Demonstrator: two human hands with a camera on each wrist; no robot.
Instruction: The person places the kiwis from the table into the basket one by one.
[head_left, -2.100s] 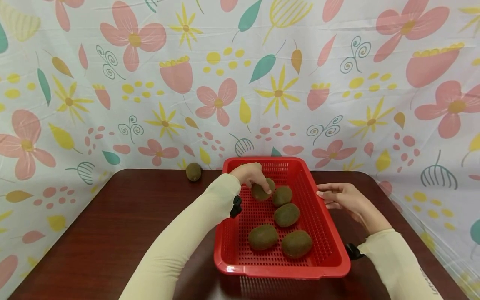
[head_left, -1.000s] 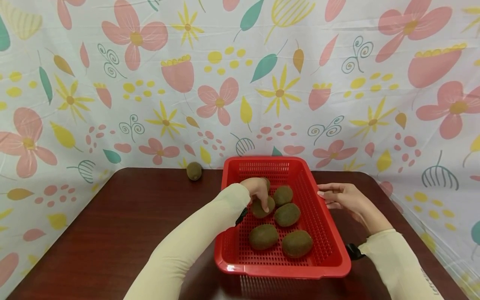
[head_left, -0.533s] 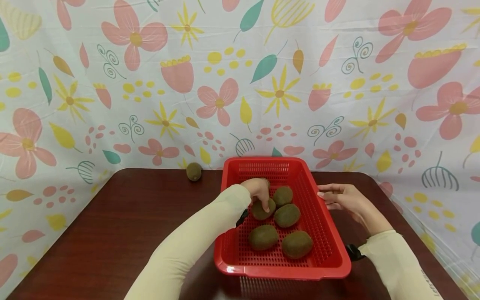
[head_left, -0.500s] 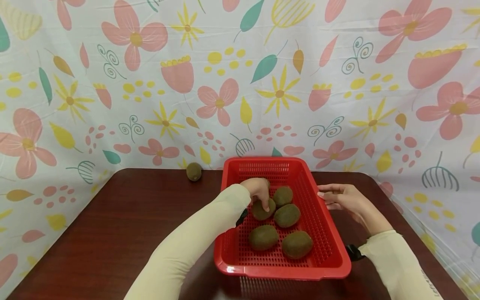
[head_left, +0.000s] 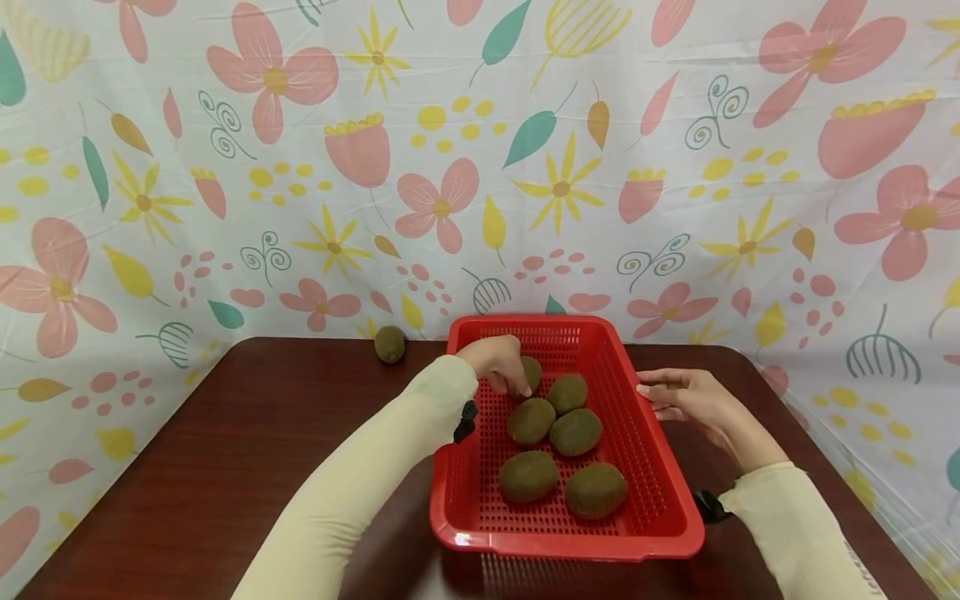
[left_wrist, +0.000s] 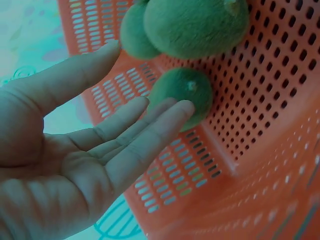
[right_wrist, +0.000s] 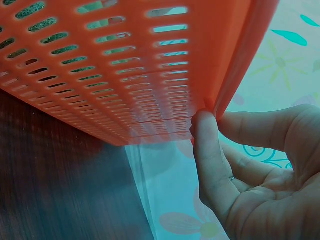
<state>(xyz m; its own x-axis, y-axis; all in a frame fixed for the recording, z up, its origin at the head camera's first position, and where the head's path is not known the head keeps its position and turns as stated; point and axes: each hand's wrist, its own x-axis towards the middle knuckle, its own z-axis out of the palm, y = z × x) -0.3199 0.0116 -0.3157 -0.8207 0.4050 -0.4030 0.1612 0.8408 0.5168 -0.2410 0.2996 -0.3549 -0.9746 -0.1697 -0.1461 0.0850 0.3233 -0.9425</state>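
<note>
Several brown fuzzy kiwis lie in a red plastic basket [head_left: 570, 546] on the table. My left hand [head_left: 495, 364] is over the basket's back left part, above a kiwi [head_left: 532, 372] that it partly hides. In the left wrist view its fingers stretch out loosely with nothing held, and the fingertips overlap a kiwi [left_wrist: 187, 90]. Just in front of the hand lies another kiwi [head_left: 532, 421], close to a kiwi [head_left: 576, 432] on its right. My right hand [head_left: 693, 404] pinches the basket's right rim between thumb and fingers, as the right wrist view shows.
One kiwi [head_left: 389, 343] lies outside the basket, at the table's back edge left of it. The dark wooden table [head_left: 225, 467] extends to the left. A flowered cloth [head_left: 442, 125] hangs behind the table and along its sides.
My left hand brought a kiwi toward the basket's middle, set it down and let go. The hand then drew up and back to the left. My right hand stays at the rim.
</note>
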